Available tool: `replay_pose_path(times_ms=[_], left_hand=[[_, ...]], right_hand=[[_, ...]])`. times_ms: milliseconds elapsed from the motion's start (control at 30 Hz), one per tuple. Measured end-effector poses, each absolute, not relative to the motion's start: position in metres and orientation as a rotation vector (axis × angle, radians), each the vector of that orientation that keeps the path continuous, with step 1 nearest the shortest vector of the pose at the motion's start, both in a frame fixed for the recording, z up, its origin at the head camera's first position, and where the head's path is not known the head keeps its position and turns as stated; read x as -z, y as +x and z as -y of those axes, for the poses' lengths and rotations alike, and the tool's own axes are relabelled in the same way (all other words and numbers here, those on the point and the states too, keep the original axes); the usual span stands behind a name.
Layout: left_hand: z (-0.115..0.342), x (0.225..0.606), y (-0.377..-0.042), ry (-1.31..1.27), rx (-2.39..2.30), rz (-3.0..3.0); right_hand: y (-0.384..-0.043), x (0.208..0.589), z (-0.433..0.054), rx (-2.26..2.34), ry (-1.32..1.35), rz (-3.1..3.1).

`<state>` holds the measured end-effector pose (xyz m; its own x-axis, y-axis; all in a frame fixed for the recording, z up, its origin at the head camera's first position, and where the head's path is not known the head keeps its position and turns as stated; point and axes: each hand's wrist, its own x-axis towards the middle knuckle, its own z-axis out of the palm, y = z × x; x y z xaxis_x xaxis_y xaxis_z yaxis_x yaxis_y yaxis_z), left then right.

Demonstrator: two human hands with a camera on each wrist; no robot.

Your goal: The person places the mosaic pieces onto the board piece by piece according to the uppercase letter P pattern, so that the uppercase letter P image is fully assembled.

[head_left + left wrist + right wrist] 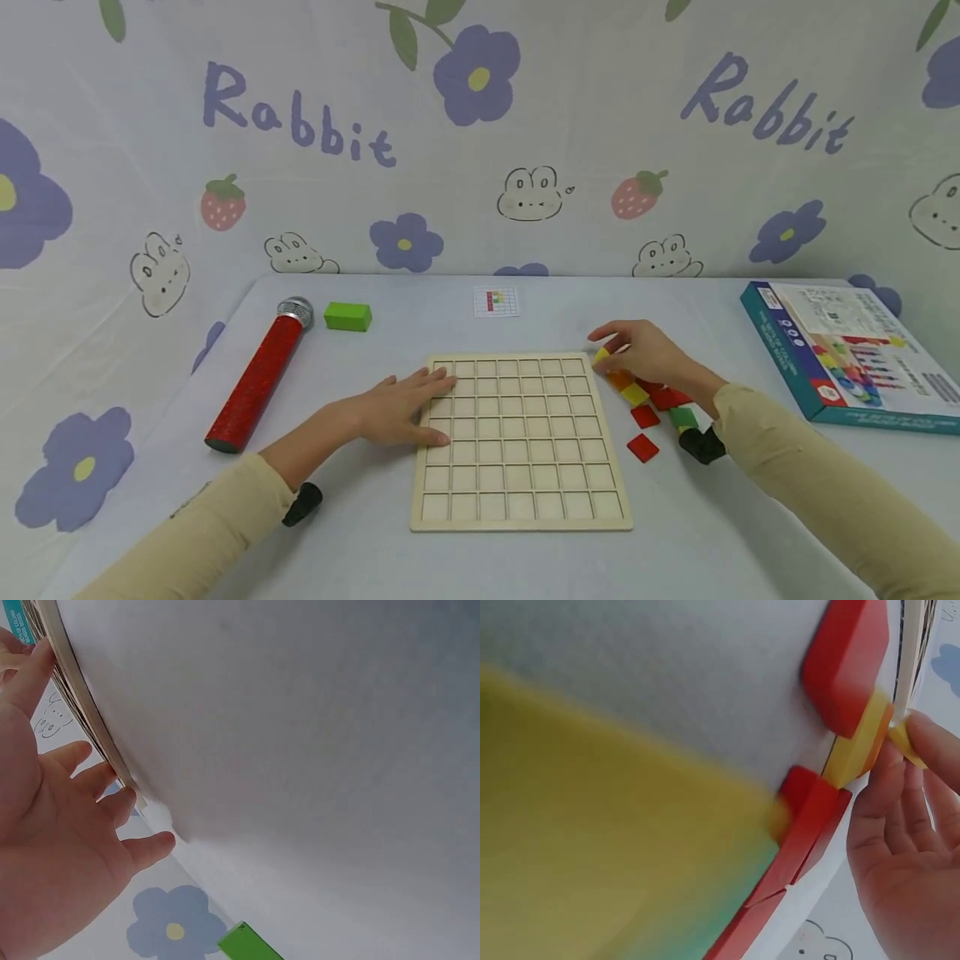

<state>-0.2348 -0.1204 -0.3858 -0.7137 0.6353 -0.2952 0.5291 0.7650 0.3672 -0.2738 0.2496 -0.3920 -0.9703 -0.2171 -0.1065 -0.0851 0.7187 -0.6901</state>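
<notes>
A square wooden grid board (521, 526) lies flat in the middle of the table. My left hand (397, 410) rests on its left edge, fingers spread and fairly straight; the left wrist view shows fingertips along the board's side. Just off the board's far right corner, my right hand (647, 350) pinches a yellow tile (904, 744) between thumb and fingers. Below that hand lie loose tiles: an orange tile (619, 379), a yellow one beside it, several red tiles (642, 447) and a green tile (683, 418). Part of the pile is hidden by the right hand and forearm.
A red microphone (258, 379) and a green block (348, 317) lie left of the board. Behind it is a small printed card (496, 302) with a coloured grid. A flat teal-sided box (795, 358) occupies the far right, near the patterned backdrop.
</notes>
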Motion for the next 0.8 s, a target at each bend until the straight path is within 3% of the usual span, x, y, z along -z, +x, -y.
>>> replay_pose_path(times_ms=[800], left_hand=[[0.104, 0.392, -0.253, 0.826, -0.233, -2.630]], right_hand=[[-0.272, 0.384, -0.221, 1.403, -0.225, -2.512]])
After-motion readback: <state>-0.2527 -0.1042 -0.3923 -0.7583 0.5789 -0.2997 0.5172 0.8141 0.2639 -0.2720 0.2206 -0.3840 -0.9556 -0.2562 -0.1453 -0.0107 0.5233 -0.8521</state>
